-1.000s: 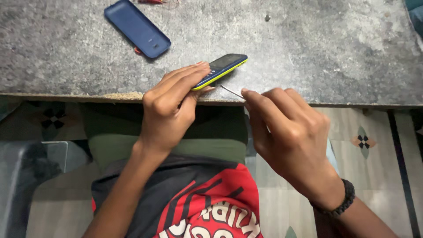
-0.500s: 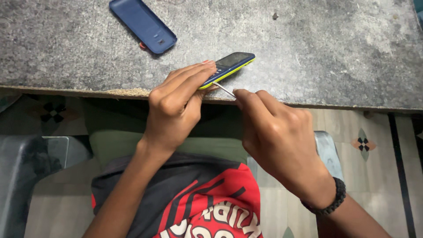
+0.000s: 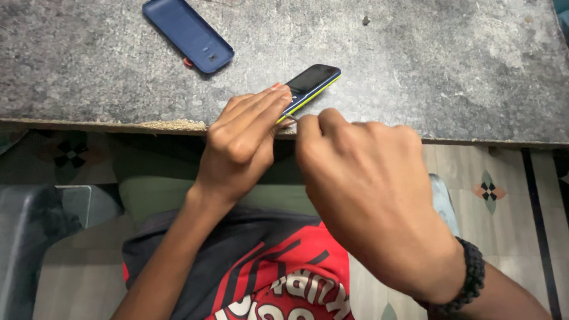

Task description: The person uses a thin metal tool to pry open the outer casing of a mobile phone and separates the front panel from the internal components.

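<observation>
A small dark phone with a yellow-green edge (image 3: 313, 83) lies tilted at the near edge of the grey stone table (image 3: 415, 65). My left hand (image 3: 240, 139) presses flat fingers on the phone's near end and holds it there. My right hand (image 3: 370, 189), wearing a black bead bracelet, is closed on a thin metal tool (image 3: 292, 118) whose tip meets the phone's side, just under my left fingertips. Most of the tool is hidden inside my fist.
A blue phone back cover (image 3: 188, 34) lies on the table at the upper left, with something small and red poking out beneath it. A grey plastic seat (image 3: 35, 237) stands at the lower left. Patterned floor tiles (image 3: 489, 191) show on the right.
My right hand has moved left and closer to the phone, so less of the metal tool shows. The left hand has stayed on the phone.
</observation>
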